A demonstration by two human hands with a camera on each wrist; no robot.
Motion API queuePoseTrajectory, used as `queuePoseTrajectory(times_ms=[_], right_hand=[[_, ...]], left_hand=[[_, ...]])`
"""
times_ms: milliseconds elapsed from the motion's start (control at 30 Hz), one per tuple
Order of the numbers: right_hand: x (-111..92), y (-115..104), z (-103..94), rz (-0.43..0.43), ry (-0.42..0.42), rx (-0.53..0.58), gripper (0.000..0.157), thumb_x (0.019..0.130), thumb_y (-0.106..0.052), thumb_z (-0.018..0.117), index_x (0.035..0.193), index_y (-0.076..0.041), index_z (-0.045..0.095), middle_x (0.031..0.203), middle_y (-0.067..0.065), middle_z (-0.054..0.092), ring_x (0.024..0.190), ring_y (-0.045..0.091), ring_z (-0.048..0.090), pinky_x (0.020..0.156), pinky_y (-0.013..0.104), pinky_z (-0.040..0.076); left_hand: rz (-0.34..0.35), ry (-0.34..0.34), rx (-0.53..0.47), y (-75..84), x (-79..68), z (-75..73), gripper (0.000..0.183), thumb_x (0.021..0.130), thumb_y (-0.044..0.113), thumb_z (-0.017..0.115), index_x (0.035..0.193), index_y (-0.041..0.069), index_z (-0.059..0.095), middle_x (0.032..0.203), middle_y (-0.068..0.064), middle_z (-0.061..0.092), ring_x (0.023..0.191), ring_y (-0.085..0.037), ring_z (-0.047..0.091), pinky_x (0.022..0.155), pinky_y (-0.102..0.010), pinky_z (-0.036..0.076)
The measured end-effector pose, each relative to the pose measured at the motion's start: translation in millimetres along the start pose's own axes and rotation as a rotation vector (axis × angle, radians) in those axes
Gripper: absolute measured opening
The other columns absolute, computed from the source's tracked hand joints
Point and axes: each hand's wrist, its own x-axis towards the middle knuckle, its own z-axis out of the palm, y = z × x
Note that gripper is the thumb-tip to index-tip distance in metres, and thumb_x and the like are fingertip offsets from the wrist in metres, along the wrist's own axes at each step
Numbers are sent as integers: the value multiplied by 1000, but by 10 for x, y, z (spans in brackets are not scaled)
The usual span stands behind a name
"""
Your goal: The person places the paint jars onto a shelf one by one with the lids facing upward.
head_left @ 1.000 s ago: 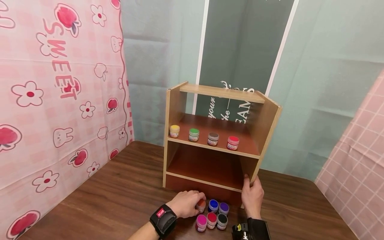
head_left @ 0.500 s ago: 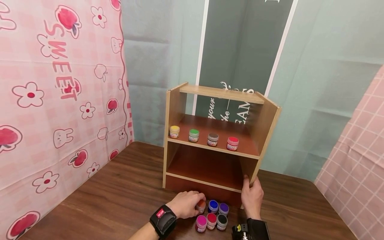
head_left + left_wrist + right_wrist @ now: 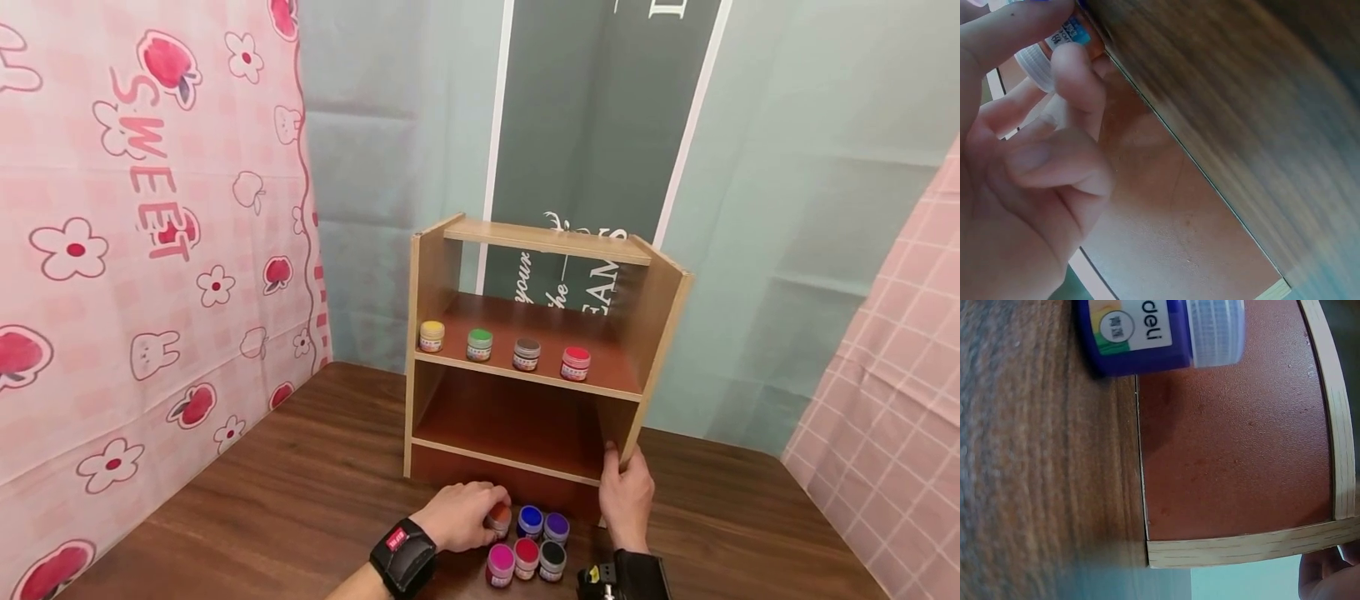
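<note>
In the head view my left hand [image 3: 461, 515] holds a small orange paint jar [image 3: 498, 518] on the table in front of the wooden shelf [image 3: 667, 325]. The left wrist view has this orange paint jar [image 3: 1034, 65] between the thumb and fingers, partly covered by them. My right hand [image 3: 628, 492] grips the lower front edge of the shelf's right side panel. Beside the orange jar stand a blue paint jar [image 3: 530, 521] and a purple paint jar [image 3: 557, 527]. A magenta jar [image 3: 500, 565], a red jar [image 3: 526, 557] and a black jar [image 3: 552, 560] form the nearer row.
On the shelf's middle board, a yellow jar [image 3: 431, 336], a green jar [image 3: 480, 343], a brown jar [image 3: 527, 354] and a pinkish-red jar [image 3: 575, 363] stand in a spaced row. The dark wood table [image 3: 300, 475] is bordered by a pink patterned curtain [image 3: 217, 200] at left.
The head view has shifted slightly, so everything sits a little lower and further left. Both hands keep their places relative to the jar and shelf.
</note>
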Motion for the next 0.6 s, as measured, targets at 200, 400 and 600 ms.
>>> queuePoseTrajectory(times_ms=[200, 400, 600], right_hand=[[-13, 8, 32, -18, 18, -31, 35, 97, -28, 44, 113, 1, 56, 100, 27, 62, 91, 39, 58, 71, 51, 43], [-11, 11, 35, -32, 37, -40, 33, 97, -26, 46, 110, 2, 57, 97, 26, 62, 87, 38, 58, 69, 50, 40], [-1, 18, 12, -19, 33, -50, 31, 97, -27, 46, 106, 1, 57, 89, 22, 60, 79, 33, 54, 65, 45, 38]], left_hand=[[-24, 10, -44, -28, -24, -34, 33, 77, 37, 70, 106, 25, 61, 91, 13, 56, 79, -5, 52, 67, -26, 46], [-18, 17, -71, 18, 3, -168, 33, 78, 37, 70, 107, 25, 60, 91, 13, 57, 78, -4, 51, 65, -25, 45], [10, 34, -101, 119, 115, -385, 33, 78, 34, 70, 108, 24, 60, 92, 13, 58, 76, -3, 51, 63, -22, 45]])
